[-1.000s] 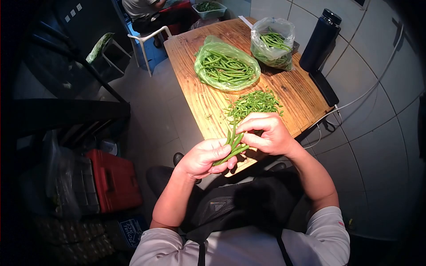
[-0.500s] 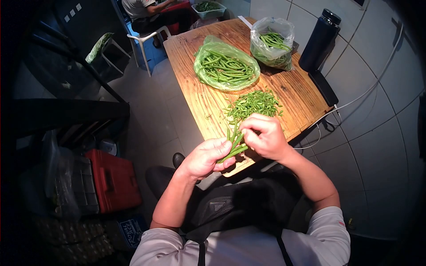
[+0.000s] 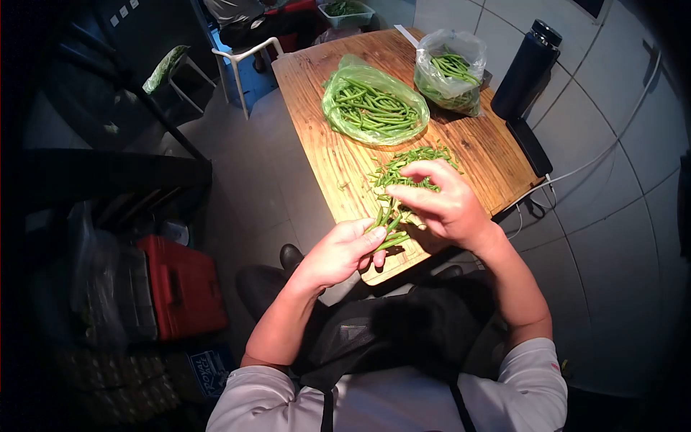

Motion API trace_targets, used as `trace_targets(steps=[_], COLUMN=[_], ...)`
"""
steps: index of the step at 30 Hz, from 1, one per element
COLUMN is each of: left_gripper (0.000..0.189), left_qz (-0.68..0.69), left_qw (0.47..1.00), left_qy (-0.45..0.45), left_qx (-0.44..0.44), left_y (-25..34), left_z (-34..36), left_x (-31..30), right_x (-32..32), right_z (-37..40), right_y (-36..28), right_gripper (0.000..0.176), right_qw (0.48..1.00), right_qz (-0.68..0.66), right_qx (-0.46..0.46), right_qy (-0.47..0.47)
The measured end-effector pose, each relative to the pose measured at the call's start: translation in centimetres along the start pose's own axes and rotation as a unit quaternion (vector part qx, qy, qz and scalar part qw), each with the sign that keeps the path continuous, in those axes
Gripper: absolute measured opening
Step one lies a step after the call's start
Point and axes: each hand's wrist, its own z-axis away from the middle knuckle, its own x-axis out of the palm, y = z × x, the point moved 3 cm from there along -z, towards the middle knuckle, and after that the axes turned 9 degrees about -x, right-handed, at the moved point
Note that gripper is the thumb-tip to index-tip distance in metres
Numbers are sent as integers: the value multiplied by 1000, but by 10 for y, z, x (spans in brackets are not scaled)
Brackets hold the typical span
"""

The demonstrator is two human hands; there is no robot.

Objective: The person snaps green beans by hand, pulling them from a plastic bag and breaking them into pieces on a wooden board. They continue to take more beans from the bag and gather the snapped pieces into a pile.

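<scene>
Near the table's front corner, my left hand [image 3: 347,248] is closed around several green beans [image 3: 393,239], their ends poking out past the thumb. My right hand [image 3: 445,201] hovers just right of them with fingers apart, and I see nothing between its fingers. Partly hidden behind it lies a pile of short cut bean pieces [image 3: 392,173] on the wooden table [image 3: 313,108]. Farther back, a green plastic bag [image 3: 338,79] lies open with long whole beans inside. A clear plastic bag [image 3: 461,45] holding more beans stands at the back right.
A dark bottle [image 3: 525,68] and a black power bank [image 3: 529,147] with a white cable [image 3: 612,144] are at the table's right edge, by a tiled wall. A white chair [image 3: 237,65] and a seated person [image 3: 245,14] are beyond. A red case [image 3: 183,288] sits lower left.
My right hand has opened and lifted away from the beans, toward the cut pile. My left hand keeps its hold and has shifted slightly right in view.
</scene>
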Motion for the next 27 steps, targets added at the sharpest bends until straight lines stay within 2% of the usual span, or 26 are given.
trace_targets(steps=[1, 2, 5, 6, 9, 10, 13, 14, 17, 18, 19, 21, 22, 24, 27], left_gripper=[31, 33, 26, 26, 26, 26, 26, 26, 27, 27, 27, 27, 27, 27, 29], left_qz=[-11, -23, 2, 15, 35, 30, 42, 52, 54, 47, 40, 23, 11, -1, -10], left_qw=[1000, 1000, 1000, 1000, 999, 999, 999, 998, 998, 999, 999, 999, 1000, 1000, 999], left_qy=[-1, -4, 6, 10, 20, 18, 19, 22, 15, 16, 17, 20, 22, 26, 34], left_qx=[4, 8, 19, 23, 23, 20, 20, 20, 3, 7, 11, 14, 13, 9, 8], left_y=[0, 1, 3, 2, 3, 9, 12, 10, 13, 13, 11, 10, 9, 8, 7], left_z=[-1, -2, 1, 0, 2, 6, 5, 5, 8, 8, 7, 6, 5, 6, 3], left_x=[1, 2, 1, 1, 1, 3, 5, 5, 4, 3, 3, 2, 2, 4, 4], right_x=[-1, 0, -1, -3, 9, 13, 24, 27, 20, 12, 8, -5, -6, -1, -1], right_z=[-5, -6, -2, -6, -1, 2, 12, 12, 10, 10, 9, 8, 11, 15, 11], right_y=[-5, -4, 2, 1, 4, 2, 4, 2, 14, 19, 27, 37, 41, 44, 34], right_gripper=[49, 47, 37, 27, 19, 10, 8, 10, 10, 11, 12, 21, 24, 31, 33], right_qw=[999, 996, 991, 992, 997, 992, 927, 899, 885, 873, 905, 953, 975, 987, 991], right_qz=[20, 40, 17, 17, -68, -125, -295, -350, -351, -361, -298, -145, -67, 87, 73], right_qx=[-34, -68, -57, -71, -31, 21, 229, 258, 261, 287, 252, 266, 210, 92, 97], right_qy=[-35, -51, -117, -105, -19, 10, 29, 56, 160, 161, 170, 26, -15, -96, -53])
